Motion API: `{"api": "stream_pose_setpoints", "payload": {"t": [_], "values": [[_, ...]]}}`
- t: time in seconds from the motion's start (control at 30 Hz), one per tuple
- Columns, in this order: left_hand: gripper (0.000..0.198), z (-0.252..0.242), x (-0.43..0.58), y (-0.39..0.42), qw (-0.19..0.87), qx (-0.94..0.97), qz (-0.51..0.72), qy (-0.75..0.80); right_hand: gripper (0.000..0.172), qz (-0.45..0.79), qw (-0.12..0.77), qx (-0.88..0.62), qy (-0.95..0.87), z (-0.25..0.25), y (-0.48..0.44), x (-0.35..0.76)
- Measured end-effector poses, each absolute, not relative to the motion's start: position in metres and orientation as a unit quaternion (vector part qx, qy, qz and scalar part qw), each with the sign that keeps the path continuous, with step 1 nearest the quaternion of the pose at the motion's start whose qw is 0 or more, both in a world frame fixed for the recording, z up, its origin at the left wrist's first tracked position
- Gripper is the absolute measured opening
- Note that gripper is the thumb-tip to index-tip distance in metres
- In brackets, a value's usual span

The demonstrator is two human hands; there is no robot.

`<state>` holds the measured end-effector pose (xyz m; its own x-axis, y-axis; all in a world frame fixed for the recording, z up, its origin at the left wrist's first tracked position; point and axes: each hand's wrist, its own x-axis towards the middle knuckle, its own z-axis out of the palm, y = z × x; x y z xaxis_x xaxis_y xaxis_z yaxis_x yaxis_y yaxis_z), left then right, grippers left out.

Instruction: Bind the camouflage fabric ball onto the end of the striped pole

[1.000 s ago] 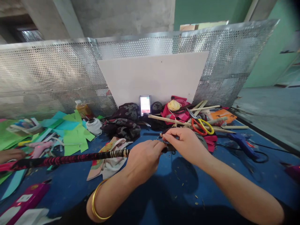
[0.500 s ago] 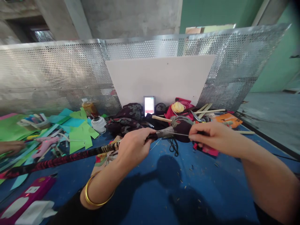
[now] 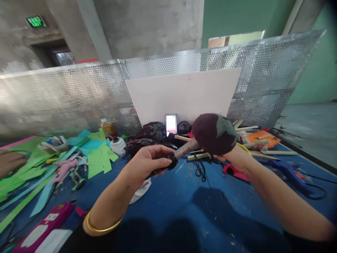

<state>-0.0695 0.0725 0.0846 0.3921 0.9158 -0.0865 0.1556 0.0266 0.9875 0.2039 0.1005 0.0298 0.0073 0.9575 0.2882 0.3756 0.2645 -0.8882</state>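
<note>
A wrapped stick with a round cloth-covered head (image 3: 213, 133), like a mallet, is held up over the table. Its neck (image 3: 187, 148) is bound with grey cord or thread. My left hand (image 3: 147, 160) is closed around the dark shaft just below that neck, thumb on top. The rest of the shaft is mostly hidden by this hand and forearm. My right hand (image 3: 235, 158) is behind and below the head, its fingers mostly hidden; I cannot see whether it holds the thread.
A co-worker's hand (image 3: 12, 163) is at the far left by green paper (image 3: 98, 158). A pink glue gun (image 3: 64, 168) lies nearby, a blue glue gun (image 3: 292, 175) to the right. A magenta device (image 3: 44, 225) lies front left. A lit screen (image 3: 171, 123) stands before a white board (image 3: 181, 95).
The mallet-like stick's head has come up and nearer. My right hand, earlier pulling a thread taut to the right of the neck, has gone behind the head. The view has shifted slightly.
</note>
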Motion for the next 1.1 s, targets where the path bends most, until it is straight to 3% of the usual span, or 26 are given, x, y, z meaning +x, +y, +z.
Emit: {"api": "stream_pose_setpoints", "payload": {"t": [0.17,0.43,0.6,0.73,0.9,1.0,1.1], "values": [[0.036,0.103,-0.089,0.067,0.575,0.590,0.373,0.427,0.026,0.419,0.384,-0.498,-0.655,0.030,0.090,0.190],[0.020,0.131,-0.081,0.086,0.687,0.561,0.324,0.329,0.025,0.358,0.301,-0.420,-0.778,0.040,0.078,0.182],[0.022,0.122,-0.070,0.092,0.755,0.523,0.286,0.273,0.032,0.366,0.272,-0.426,-0.781,0.046,0.080,0.193],[0.019,0.114,-0.055,0.087,0.784,0.497,0.268,0.259,0.027,0.373,0.352,-0.425,-0.746,0.045,0.081,0.193],[0.021,0.106,-0.036,0.089,0.792,0.496,0.232,0.272,0.028,0.353,0.570,-0.374,-0.641,0.043,0.072,0.171],[0.021,0.100,-0.028,0.091,0.790,0.497,0.224,0.281,0.016,0.249,0.649,-0.399,-0.597,0.041,0.062,0.158],[0.016,0.096,-0.024,0.090,0.784,0.502,0.226,0.286,0.013,0.072,0.648,-0.423,-0.630,0.039,0.055,0.154]]}}
